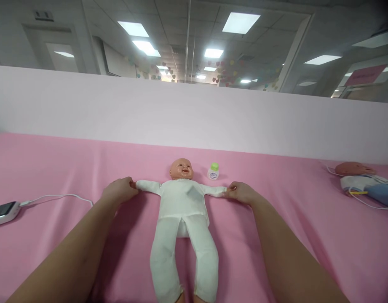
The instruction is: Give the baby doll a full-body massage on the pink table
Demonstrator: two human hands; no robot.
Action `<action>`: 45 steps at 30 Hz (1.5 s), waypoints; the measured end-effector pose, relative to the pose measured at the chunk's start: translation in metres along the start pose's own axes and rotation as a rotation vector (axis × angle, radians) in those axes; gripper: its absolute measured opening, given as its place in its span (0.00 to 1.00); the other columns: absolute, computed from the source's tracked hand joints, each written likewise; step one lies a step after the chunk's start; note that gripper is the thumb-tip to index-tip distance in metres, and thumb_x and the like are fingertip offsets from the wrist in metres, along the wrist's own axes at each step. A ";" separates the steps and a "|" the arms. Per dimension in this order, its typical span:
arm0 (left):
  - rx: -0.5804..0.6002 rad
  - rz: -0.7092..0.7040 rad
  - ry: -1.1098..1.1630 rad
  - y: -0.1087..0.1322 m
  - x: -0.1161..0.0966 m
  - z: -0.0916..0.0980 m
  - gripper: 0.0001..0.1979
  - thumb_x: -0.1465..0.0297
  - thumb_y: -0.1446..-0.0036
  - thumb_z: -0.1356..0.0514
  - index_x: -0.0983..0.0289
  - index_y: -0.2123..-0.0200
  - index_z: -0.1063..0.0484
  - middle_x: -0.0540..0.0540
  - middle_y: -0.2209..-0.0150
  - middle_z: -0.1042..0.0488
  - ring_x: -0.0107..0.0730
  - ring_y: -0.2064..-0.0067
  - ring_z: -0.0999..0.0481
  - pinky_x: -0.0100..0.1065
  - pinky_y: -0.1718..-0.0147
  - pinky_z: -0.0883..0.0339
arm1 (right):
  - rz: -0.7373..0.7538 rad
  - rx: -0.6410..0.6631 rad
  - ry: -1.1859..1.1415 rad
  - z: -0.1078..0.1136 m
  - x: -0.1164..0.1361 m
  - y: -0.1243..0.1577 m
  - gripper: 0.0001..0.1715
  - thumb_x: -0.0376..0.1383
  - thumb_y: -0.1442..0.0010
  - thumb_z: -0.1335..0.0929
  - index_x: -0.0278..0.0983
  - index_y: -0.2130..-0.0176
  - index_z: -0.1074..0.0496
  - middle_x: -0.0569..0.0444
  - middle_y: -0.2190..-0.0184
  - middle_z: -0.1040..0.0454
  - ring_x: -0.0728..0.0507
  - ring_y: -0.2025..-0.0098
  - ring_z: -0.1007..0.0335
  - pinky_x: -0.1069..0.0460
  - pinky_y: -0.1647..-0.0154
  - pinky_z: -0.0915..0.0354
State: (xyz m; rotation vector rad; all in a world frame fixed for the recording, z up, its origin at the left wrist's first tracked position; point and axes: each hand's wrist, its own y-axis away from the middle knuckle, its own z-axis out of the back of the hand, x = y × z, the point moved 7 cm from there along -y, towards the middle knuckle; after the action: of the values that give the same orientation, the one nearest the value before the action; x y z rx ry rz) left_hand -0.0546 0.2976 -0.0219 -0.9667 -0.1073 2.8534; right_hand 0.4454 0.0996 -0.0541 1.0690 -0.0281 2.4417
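A baby doll point(182, 202) in a white cloth suit lies on its back on the pink sheet point(124, 261), head away from me and legs towards me. Both its arms are stretched straight out to the sides. My left hand point(119, 191) pinches the end of the doll's arm on the left. At the opposite end, the fingers of my right hand point(242, 192) are closed on the other arm's cuff and hand. A small white bottle with a green cap point(213, 171) stands beside the doll's head, above the right arm.
At the left edge lies a white handheld device point(4, 213) with a white cable point(59, 195). A second doll point(367, 185) in white and blue, with tubing, lies far right. Behind the sheet runs a white wall point(194, 113) with glass above.
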 end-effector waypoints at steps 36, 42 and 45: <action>0.068 0.196 0.948 -0.010 0.031 -0.041 0.17 0.61 0.57 0.25 0.63 0.64 0.19 0.50 0.73 0.24 0.26 0.75 0.29 0.29 0.75 0.34 | 0.084 0.057 -0.806 -0.026 0.006 -0.005 0.22 0.51 0.45 0.23 0.35 0.64 0.22 0.56 0.76 0.31 0.52 0.78 0.46 0.55 0.79 0.46; 0.070 0.214 1.001 -0.010 0.029 -0.042 0.14 0.68 0.56 0.27 0.65 0.64 0.20 0.54 0.72 0.22 0.29 0.73 0.25 0.29 0.75 0.31 | -0.004 -0.013 -0.801 -0.027 0.000 -0.009 0.12 0.44 0.40 0.25 0.37 0.63 0.24 0.56 0.76 0.31 0.51 0.79 0.43 0.56 0.82 0.45; 0.086 0.229 1.054 -0.008 0.026 -0.040 0.14 0.73 0.55 0.30 0.67 0.62 0.21 0.56 0.71 0.21 0.30 0.72 0.23 0.30 0.71 0.27 | -0.032 -0.013 -0.820 -0.027 -0.009 -0.013 0.08 0.40 0.39 0.27 0.39 0.61 0.24 0.56 0.75 0.30 0.50 0.78 0.40 0.57 0.81 0.41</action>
State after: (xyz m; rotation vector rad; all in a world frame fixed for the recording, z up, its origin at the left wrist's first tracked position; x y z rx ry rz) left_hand -0.0499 0.3105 -0.0679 -2.3808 0.2380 2.0894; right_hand 0.4375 0.1131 -0.0809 1.9571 -0.2833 1.8099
